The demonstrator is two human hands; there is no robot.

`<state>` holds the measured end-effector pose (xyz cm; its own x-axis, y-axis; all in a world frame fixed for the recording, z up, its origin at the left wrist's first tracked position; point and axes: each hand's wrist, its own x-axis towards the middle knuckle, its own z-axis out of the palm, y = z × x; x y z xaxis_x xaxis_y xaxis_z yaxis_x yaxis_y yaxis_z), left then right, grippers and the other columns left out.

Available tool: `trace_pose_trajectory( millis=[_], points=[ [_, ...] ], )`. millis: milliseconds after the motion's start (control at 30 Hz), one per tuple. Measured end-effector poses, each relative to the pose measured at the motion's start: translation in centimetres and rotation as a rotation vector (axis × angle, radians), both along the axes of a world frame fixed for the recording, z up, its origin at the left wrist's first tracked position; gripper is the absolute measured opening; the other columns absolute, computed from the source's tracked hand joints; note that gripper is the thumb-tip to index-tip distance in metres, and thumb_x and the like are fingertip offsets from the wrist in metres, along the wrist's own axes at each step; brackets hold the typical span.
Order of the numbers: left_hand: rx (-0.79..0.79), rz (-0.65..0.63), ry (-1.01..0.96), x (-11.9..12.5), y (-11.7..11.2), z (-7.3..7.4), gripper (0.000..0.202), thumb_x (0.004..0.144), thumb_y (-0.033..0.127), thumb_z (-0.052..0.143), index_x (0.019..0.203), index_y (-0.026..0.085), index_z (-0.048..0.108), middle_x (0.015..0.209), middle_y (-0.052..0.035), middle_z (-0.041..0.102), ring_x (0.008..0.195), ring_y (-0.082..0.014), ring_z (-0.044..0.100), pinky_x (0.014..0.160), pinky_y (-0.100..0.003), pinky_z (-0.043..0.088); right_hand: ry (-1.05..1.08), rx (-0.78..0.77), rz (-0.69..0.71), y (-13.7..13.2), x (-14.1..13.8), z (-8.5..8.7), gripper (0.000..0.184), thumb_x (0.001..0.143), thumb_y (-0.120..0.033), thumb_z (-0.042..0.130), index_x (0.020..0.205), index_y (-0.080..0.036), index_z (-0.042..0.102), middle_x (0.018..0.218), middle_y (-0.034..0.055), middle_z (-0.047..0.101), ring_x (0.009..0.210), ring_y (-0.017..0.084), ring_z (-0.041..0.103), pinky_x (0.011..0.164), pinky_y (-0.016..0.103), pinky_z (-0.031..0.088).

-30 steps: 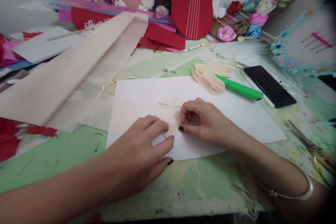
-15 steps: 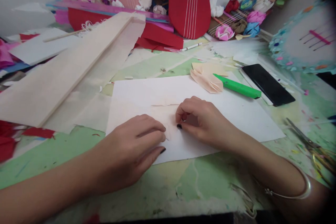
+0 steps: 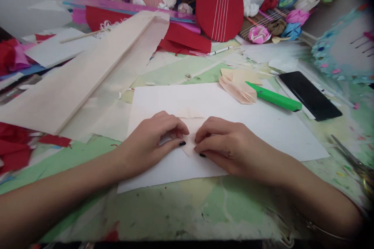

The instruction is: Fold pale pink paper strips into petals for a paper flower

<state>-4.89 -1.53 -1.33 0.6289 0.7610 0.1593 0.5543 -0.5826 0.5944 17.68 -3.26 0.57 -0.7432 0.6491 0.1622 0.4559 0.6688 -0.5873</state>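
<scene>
A small piece of pale peach crepe paper (image 3: 190,148) lies on a white sheet (image 3: 163,95), its lower end narrowing to a point. My left hand (image 3: 159,140) is at its left edge, with thumb and curled fingers closed on the paper. From the right, my right hand (image 3: 224,144) pinches the opposite edge, fingertips close together. A narrow gap separates the two hands, and they cover much of the piece's sides. Beyond them, cut peach crepe paper petals (image 3: 238,87) rest on the sheet beside a green cutter (image 3: 274,96).
A black phone (image 3: 309,94) and scissors (image 3: 353,161) lie to the right. Long cream crepe paper (image 3: 78,78) stretches across the left. At the back stand a red stringed paper piece (image 3: 219,7) and several paper flowers (image 3: 260,34). Red scraps (image 3: 14,148) lie at far left.
My left hand has moved forward, its thumb and fingers now higher on the paper's left edge. My right hand has come slightly nearer me. The whole view has shifted a little.
</scene>
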Motion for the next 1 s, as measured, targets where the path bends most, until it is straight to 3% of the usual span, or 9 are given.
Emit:
trace_pose_trajectory(
  millis=[267, 567, 767, 1000],
  points=[
    [-0.057, 0.051, -0.028, 0.2, 0.0, 0.0, 0.01, 0.084, 0.017, 0.056, 0.091, 0.022, 0.061, 0.086, 0.0022, 0.063, 0.08, -0.0134, 0.058, 0.069, -0.024, 0.045, -0.075, 0.028, 0.075, -0.3, -0.1, 0.2, 0.026, 0.081, -0.002, 0.053, 0.094, -0.016, 0.071, 0.098, 0.0071, 0.062, 0.093, 0.016, 0.054, 0.08, 0.027, 0.046],
    [0.049, 0.012, -0.021, 0.2, 0.2, 0.1, 0.008, 0.085, 0.017, 0.055, 0.089, 0.021, 0.061, 0.079, 0.0016, 0.062, 0.08, -0.0148, 0.056, 0.069, -0.025, 0.044, -0.201, 0.079, 0.133, -0.6, -0.3, 1.0, 0.022, 0.084, -0.008, 0.051, 0.092, -0.016, 0.069, 0.099, 0.0098, 0.059, 0.095, 0.02, 0.052, 0.082, 0.032, 0.045],
    [0.158, -0.086, 0.008, 0.3, 0.4, -0.1, 0.013, 0.09, 0.015, 0.049, 0.084, 0.019, 0.06, 0.081, 0.0, 0.063, 0.085, -0.0166, 0.051, 0.075, -0.028, 0.042, -0.218, 0.081, 0.119, -0.8, -0.3, 1.1, 0.025, 0.083, -0.006, 0.05, 0.092, -0.017, 0.069, 0.1, 0.0093, 0.059, 0.096, 0.02, 0.053, 0.084, 0.032, 0.045],
    [0.135, -0.069, 0.056, 0.5, 0.6, 0.0, 0.008, 0.089, 0.016, 0.05, 0.084, 0.018, 0.056, 0.082, -0.0015, 0.058, 0.085, -0.0179, 0.048, 0.075, -0.03, 0.04, -0.233, 0.09, 0.13, -0.8, -0.3, 1.2, 0.026, 0.082, -0.006, 0.049, 0.095, -0.018, 0.069, 0.1, 0.0098, 0.059, 0.096, 0.021, 0.054, 0.083, 0.033, 0.046]
  ],
)
